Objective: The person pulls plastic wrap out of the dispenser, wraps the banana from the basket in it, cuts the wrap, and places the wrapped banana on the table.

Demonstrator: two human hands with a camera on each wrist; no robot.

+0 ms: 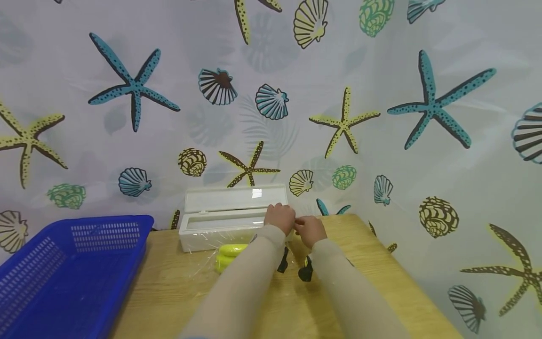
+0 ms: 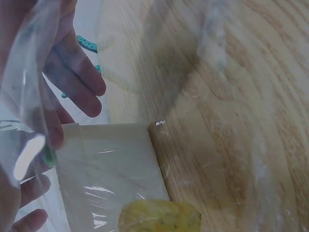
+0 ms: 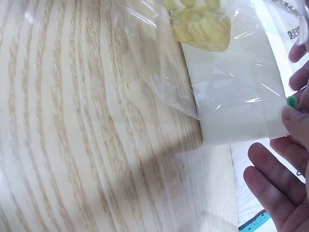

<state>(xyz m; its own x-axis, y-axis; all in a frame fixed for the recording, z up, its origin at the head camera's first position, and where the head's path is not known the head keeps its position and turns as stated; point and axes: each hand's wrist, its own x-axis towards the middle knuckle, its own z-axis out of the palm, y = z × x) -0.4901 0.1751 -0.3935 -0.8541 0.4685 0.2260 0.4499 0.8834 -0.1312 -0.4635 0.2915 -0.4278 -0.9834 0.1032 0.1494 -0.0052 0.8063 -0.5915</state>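
Observation:
At the right end of a long white box (image 1: 203,241) with its lid up, my two hands meet. My left hand (image 1: 279,217) has its back to the head view; its curled fingers (image 2: 33,191) lie beside a small green piece (image 2: 49,157), and their hold is unclear. With thumb and forefinger my right hand (image 1: 311,230) pinches that green piece (image 3: 292,101), its other fingers (image 3: 273,179) extended. Clear film (image 3: 154,72) spreads from the box over the wooden table. Yellow, rounded items (image 1: 230,250) lie in front of the box, seen through the film.
A blue plastic basket (image 1: 146,235) stands on the left of the wooden table (image 1: 156,301). Behind and to the right hangs a white curtain (image 1: 237,127) with starfish and shells. Small black devices (image 1: 306,270) show near both wrists.

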